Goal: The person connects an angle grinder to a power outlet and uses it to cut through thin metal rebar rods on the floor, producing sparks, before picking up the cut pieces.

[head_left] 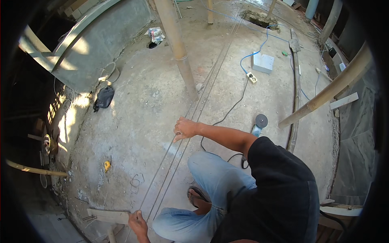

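Several long thin steel bars [168, 175] run diagonally along the concrete floor, from beside my knees to the far end. My right hand [185, 129], arm outstretched, has its fingers and thumb around the leftmost bar. Lower down, my left hand [138, 224] is closed on the same bar, beside a wooden board [111, 216]. Bent wire pieces [136, 183] lie left of the bars, with a yellow tape measure [107, 165] farther left. An angle grinder [259, 124] rests on the floor beyond my right arm, its disc facing up.
Bamboo poles [179, 51] [322, 94] stand on the floor. A power socket strip [251, 77] with cables lies near a pale block [262, 63]. Holes [258, 20] [152, 45] open in the floor farther off. A black bag [104, 97] lies by the left wall.
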Motion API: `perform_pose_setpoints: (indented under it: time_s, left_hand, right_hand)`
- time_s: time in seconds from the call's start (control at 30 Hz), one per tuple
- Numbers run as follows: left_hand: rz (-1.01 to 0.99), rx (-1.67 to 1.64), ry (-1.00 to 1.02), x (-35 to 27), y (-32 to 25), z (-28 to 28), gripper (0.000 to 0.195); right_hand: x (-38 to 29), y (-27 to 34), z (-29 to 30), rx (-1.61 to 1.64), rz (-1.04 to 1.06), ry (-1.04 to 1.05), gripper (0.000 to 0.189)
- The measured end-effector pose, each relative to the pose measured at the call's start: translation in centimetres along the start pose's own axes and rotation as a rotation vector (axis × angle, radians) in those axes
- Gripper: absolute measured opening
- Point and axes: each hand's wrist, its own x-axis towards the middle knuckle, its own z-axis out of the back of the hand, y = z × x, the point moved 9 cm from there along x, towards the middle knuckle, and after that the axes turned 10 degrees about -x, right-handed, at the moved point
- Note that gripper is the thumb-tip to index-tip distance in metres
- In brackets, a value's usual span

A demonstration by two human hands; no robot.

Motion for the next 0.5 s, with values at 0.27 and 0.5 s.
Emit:
perform_pose_setpoints:
  time_s: [0.27, 0.5]
  left_hand:
    - [-0.127, 0.080, -0.109, 5.3, -1.0, -1.8, 0.025]
    - [-0.085, 0.042, -0.263, 4.0, 0.3, 2.9, 0.017]
  right_hand:
    - [3.9, 6.9, -2.0, 0.015, 0.079, 0.010, 0.064]
    - [9.6, 23.3, -3.8, 0.323, 0.234, -0.035, 0.032]
